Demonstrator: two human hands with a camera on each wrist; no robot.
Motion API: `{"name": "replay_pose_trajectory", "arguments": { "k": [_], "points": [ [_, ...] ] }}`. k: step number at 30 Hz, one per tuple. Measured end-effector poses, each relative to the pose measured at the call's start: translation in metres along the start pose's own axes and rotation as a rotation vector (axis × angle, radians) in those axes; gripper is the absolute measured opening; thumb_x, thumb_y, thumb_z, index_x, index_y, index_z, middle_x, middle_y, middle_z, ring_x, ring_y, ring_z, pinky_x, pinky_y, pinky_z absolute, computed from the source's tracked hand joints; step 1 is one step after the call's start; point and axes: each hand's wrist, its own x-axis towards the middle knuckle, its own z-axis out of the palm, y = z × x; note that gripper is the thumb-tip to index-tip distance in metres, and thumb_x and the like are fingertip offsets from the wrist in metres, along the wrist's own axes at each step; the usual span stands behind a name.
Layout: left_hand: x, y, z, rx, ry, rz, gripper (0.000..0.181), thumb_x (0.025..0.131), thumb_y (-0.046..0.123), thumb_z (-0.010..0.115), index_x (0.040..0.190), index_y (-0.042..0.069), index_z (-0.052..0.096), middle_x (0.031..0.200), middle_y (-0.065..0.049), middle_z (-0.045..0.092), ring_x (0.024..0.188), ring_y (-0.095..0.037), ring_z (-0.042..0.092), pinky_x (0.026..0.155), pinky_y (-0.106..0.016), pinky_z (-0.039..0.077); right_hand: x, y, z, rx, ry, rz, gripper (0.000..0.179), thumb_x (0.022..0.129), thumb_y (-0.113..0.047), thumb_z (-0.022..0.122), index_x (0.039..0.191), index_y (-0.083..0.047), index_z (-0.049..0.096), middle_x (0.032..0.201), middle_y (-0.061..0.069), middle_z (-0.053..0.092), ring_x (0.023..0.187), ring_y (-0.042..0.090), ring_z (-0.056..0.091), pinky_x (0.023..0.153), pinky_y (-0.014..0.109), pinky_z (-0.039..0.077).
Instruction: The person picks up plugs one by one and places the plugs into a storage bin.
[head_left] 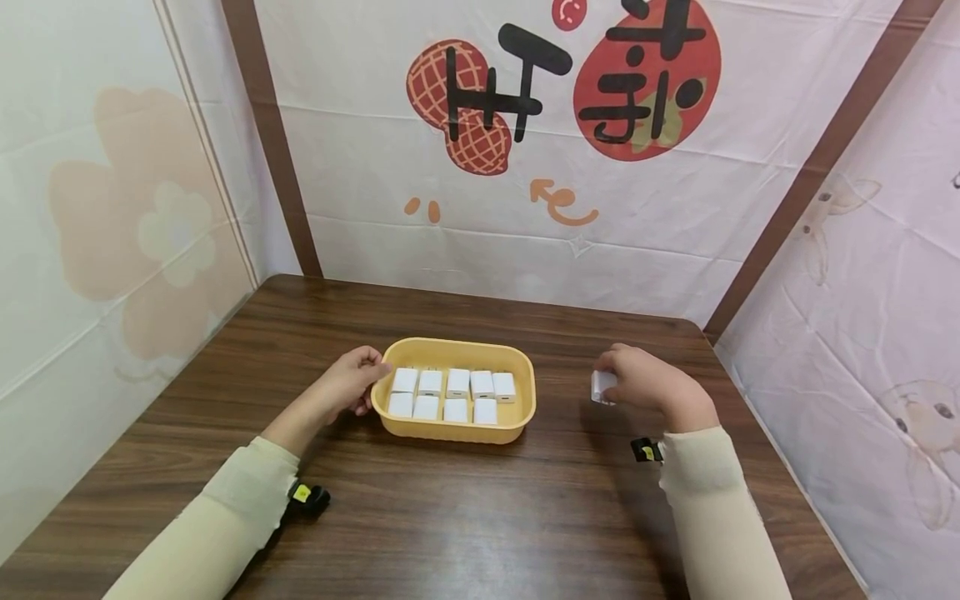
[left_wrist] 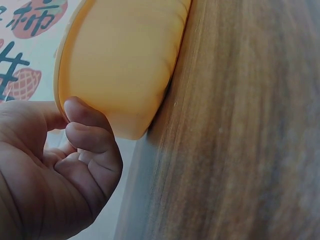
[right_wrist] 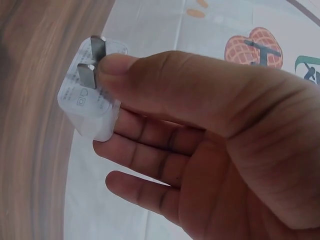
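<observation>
A white charger plug point(right_wrist: 85, 105) with two flat metal prongs is pinched between the thumb and fingers of my right hand point(head_left: 651, 385), to the right of the basket. The same charger point(head_left: 601, 387) is partly covered by the fingers in the head view. My left hand point(head_left: 347, 385) grips the left end of a yellow plastic basket point(head_left: 454, 431), thumb over the rim and fingers curled outside. In the left wrist view the basket's outer wall point(left_wrist: 120, 55) shows beside the curled fingers. Several white chargers point(head_left: 457, 383) sit in two rows inside the basket.
The basket stands on a dark brown wood-grain table point(head_left: 480, 517). A printed white curtain point(head_left: 360, 225) hangs behind the table, with more curtain at both sides. Black straps with yellow marks point(head_left: 302, 493) are at both wrists.
</observation>
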Motion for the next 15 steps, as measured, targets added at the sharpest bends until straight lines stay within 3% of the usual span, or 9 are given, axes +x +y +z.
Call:
{"name": "replay_pose_trajectory", "arguments": {
  "k": [15],
  "points": [
    [-0.002,0.001,0.000,0.004,-0.001,-0.002,0.024,0.108,0.026,0.052,0.114,0.003,0.044,0.067,-0.003,0.049,0.052,-0.016,0.050,0.045,-0.026,0.044,0.018,-0.027,-0.011,-0.021,-0.009,-0.030,0.033,0.084,-0.010,0.081,0.115,-0.004,0.072,0.112,0.008,0.063,0.095,0.021,0.060,0.082,0.039,0.053]
  ]
}}
